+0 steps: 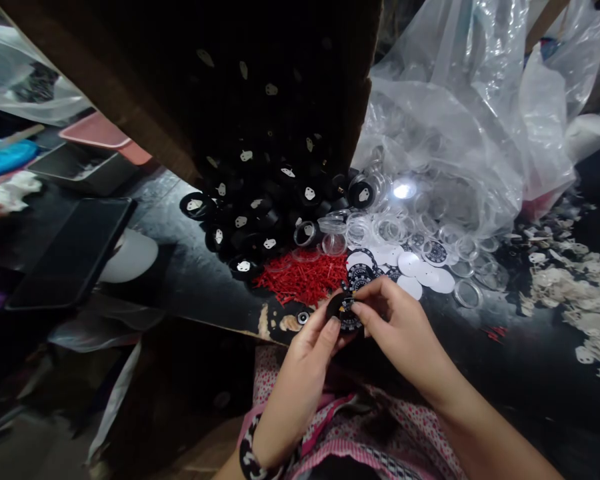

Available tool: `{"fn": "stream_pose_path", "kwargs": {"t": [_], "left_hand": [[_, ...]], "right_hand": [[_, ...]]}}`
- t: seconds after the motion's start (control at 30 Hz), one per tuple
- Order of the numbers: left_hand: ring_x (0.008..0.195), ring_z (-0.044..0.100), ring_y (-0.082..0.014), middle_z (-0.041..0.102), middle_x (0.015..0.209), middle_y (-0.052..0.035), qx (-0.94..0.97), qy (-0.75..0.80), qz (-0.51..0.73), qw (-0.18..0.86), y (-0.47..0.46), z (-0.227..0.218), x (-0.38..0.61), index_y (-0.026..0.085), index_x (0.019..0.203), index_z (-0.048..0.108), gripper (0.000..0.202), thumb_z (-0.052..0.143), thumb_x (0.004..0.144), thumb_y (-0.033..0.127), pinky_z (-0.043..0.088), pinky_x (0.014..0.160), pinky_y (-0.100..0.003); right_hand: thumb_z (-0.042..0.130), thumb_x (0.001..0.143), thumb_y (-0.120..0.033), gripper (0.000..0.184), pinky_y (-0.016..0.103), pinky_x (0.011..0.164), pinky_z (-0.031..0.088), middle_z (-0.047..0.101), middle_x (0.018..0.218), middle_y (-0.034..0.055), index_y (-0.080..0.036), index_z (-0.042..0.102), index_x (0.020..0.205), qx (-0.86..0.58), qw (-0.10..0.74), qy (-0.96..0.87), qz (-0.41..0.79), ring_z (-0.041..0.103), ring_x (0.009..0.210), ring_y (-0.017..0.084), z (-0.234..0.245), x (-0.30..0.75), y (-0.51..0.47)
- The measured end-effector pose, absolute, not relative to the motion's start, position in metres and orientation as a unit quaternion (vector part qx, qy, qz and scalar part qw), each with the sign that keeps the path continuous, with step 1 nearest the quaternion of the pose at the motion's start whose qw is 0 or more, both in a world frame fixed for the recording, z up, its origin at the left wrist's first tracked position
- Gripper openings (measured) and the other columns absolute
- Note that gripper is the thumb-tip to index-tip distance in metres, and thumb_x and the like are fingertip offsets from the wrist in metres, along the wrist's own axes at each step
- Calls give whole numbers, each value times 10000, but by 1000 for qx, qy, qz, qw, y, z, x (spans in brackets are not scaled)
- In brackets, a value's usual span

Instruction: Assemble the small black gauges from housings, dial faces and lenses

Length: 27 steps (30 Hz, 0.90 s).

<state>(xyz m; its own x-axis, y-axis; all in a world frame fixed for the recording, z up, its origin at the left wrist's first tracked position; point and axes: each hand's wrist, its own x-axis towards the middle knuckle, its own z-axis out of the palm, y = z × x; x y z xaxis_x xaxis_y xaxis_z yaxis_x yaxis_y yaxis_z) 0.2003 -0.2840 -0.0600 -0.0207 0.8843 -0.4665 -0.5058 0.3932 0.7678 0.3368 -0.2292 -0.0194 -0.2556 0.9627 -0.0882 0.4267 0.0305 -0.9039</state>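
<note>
My left hand [307, 347] and my right hand [397, 323] meet over the near edge of a dark table [195, 273]. Together they pinch a small round black case with a printed dial [347, 312] in it. The left fingers grip its left rim; the right thumb and forefinger close on its top right. Just beyond the hands lies a heap of small red needles [303, 275]. Loose printed dials and white discs [410, 263] lie to the right of that heap.
A pile of black round cases [260, 200] spills from a dark box at the back. Clear plastic rings [380, 227] pour from a large clear bag [455, 120]. White small parts [575, 287] are scattered at right. A black phone [73, 250] lies at left.
</note>
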Motion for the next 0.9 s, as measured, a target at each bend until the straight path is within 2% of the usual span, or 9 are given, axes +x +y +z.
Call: {"fn": "stream_pose_path", "kwargs": {"t": [0.07,0.2,0.37,0.47,0.53,0.6,0.7,0.8,0.9], "left_hand": [[1268,538,-239,605,1358,4,212,484,510,678,-284,-61,199,329,1200,656,341,634,864,384,487,1032,-356],[1233,568,-229,634,1316,-8,232,480,500,683,-284,-62,197,309,1191,651,365,684,827,315,464,1049,-351],[1143,628,-243,695,1191,-38,252,528,466,664,-291,-63,188,263,1126,672,325,683,801,252,487,1017,-380],[1147,624,-243,703,1168,-44,261,560,461,636,-297,-66,175,248,1116,678,338,703,779,251,471,1030,-365],[1134,632,-247,708,1149,-47,225,567,488,624,-299,-68,167,246,1132,663,361,713,777,285,491,1008,-372],[1096,652,-246,716,1116,-47,167,559,536,610,-298,-67,162,241,1142,642,386,724,770,306,516,979,-388],[1067,670,-243,727,1083,-62,101,525,594,601,-292,-61,161,215,1127,620,362,714,783,279,518,982,-407],[1106,657,-250,719,1122,-80,83,487,617,613,-288,-55,163,217,1126,603,289,654,846,267,519,981,-403],[1121,651,-261,681,1218,-59,63,450,606,653,-286,-53,168,277,1176,564,286,600,892,286,545,938,-414]], "right_hand": [[570,875,-208,24,271,639,462,615,773,-14,-213,547,870,-546,283,-647,450,586,697,139,-21,338,-228],[626,834,-257,123,256,586,430,588,783,-19,-216,514,862,-554,255,-656,445,546,669,133,-23,341,-229],[514,849,-141,182,257,638,471,636,862,1,-208,536,1017,-505,225,-673,491,593,719,137,-23,342,-242],[533,867,-147,190,260,682,481,678,904,3,-216,580,1038,-480,208,-702,483,628,767,143,-22,338,-241],[534,896,-172,149,296,762,473,700,947,18,-217,618,1011,-472,182,-751,423,642,850,171,-22,330,-232],[517,916,-199,125,365,816,445,705,941,59,-192,639,944,-487,126,-811,298,637,892,225,-24,318,-220],[500,923,-242,159,419,791,415,691,897,121,-153,627,890,-494,39,-857,144,627,863,284,-27,301,-206],[482,928,-241,169,407,767,399,688,875,123,-150,614,875,-488,23,-864,122,628,841,282,-28,297,-202],[515,902,-211,126,362,746,387,687,832,62,-177,594,810,-507,48,-840,188,624,796,227,-26,304,-207]]}}
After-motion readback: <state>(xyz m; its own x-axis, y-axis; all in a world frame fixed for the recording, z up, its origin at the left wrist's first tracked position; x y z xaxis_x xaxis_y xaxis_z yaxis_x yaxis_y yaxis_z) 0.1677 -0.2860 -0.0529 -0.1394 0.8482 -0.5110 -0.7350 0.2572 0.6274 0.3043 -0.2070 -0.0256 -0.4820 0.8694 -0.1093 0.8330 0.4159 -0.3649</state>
